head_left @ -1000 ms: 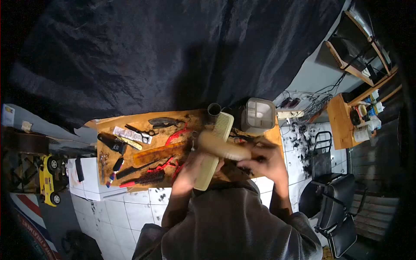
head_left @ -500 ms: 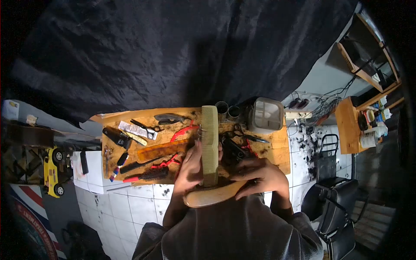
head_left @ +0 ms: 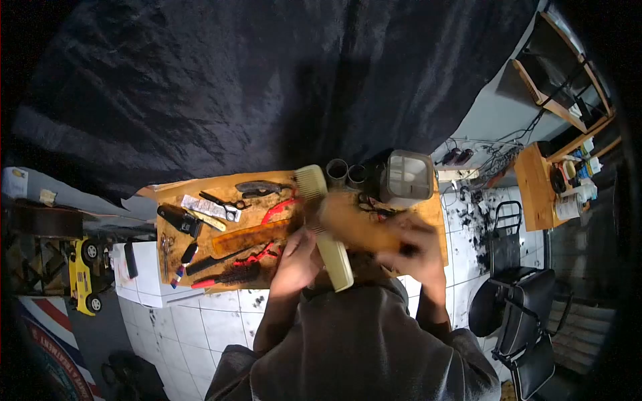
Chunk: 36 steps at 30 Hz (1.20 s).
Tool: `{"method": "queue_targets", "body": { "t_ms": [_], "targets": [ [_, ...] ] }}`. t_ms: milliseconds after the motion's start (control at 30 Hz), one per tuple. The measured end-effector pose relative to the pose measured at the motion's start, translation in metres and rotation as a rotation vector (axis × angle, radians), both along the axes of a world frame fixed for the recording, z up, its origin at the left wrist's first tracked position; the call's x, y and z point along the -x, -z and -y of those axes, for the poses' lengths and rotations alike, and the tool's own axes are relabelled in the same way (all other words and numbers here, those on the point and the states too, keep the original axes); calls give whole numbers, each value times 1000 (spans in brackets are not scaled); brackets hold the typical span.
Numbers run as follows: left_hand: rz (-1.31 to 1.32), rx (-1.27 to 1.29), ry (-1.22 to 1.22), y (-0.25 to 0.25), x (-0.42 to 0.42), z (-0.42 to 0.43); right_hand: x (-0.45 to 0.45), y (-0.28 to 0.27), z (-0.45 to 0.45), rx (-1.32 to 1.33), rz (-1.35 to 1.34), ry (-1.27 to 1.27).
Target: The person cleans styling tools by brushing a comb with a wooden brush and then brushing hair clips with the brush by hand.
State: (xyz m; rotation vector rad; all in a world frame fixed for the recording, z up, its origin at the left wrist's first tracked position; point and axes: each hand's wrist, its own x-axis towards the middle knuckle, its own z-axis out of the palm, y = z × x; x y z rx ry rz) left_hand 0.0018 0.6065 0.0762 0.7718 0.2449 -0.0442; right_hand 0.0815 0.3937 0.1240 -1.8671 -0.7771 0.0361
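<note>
A large cream-coloured comb slants across the middle of the head view, its upper end leaning left. My left hand is closed around its middle. In my right hand is a wooden-backed brush, smeared by motion, which crosses over the comb. Whether its bristles touch the teeth cannot be made out. Left of my left hand lie an amber comb, a red-handled round brush and a dark comb on the wooden table.
Black scissors, a black clipper and a clear plastic container lie or stand on the table. Two dark cups stand at the back. Black cloth hangs behind. A black chair stands right on the hair-strewn tiled floor.
The brush has swung up from below the comb to cross its middle. The comb has tilted from upright, its lower end shifting right. My left hand remains on it.
</note>
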Motion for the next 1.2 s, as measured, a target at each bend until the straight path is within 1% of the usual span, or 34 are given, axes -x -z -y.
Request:
{"method": "queue_targets", "body": {
  "t_ms": [33, 100, 133, 200, 267, 300, 333, 367, 400, 433, 467, 500, 533, 600, 700, 767, 800, 833, 867, 900, 1000, 1100, 1133, 1200],
  "targets": [
    [55, -17, 22, 2, -3, -3, 2, 2, 1, -3, 29, -188],
    [162, -48, 69, 7, -14, -10, 10, 0, -3, 40, -29, -416],
    [196, 34, 73, 6, -18, -9, 11, 6, -3, 80, -67, -445],
    [20, -13, 202, 22, -12, -15, 3, 4, -8, 119, 5, -270],
    [-157, 90, 278, 32, 0, -18, -7, 8, -7, 128, 71, -72],
    [-249, 143, 309, 31, 4, -18, -11, 8, -8, 98, 22, 17],
    [-89, 72, 403, 27, 8, -19, -11, 4, -10, 133, 49, 191],
    [13, 37, 465, 22, 10, -19, -12, 0, -13, 164, 77, 366],
    [118, 5, 519, 17, 12, -18, -16, -1, -14, 131, 65, 435],
    [148, 18, 466, 9, 13, -14, -20, -2, -14, 98, 55, 501],
    [180, 28, 409, -1, 13, -9, -22, 0, -10, 76, 73, 465],
    [213, 35, 349, -6, 12, -8, -22, 0, -10, 37, 34, 438],
    [134, -48, 342, 10, 9, -13, -19, 1, -10, -2, -7, 410],
    [197, -69, 192, 7, 5, -10, -14, 5, -9, -32, -100, 331],
    [241, -136, 25, -2, -1, -11, -6, 15, -12, -107, -282, 347],
    [318, -218, -50, -3, -1, -15, 0, 22, -12, -168, -487, 350],
    [245, -178, -49, -2, -2, -18, 3, 23, -14, -240, -617, 351],
    [238, -187, -87, 0, -2, -18, 6, 24, -16, -313, -748, 351],
    [231, -196, -126, 3, -1, -17, 8, 23, -17, -311, -756, 327],
    [224, -205, -163, 5, 0, -15, 10, 25, -19, -347, -708, 304],
    [284, -407, -225, 2, 0, -5, 19, 26, -32, -442, -614, 255],
    [310, -941, -202, 6, 2, 7, 22, 15, -34, -475, -828, 255],
    [250, -959, -156, -6, 2, 13, 20, 16, -34, -449, -834, 266],
    [244, -905, -61, -8, 3, 13, 14, 21, -34, -476, -806, 283]
  ]
}}
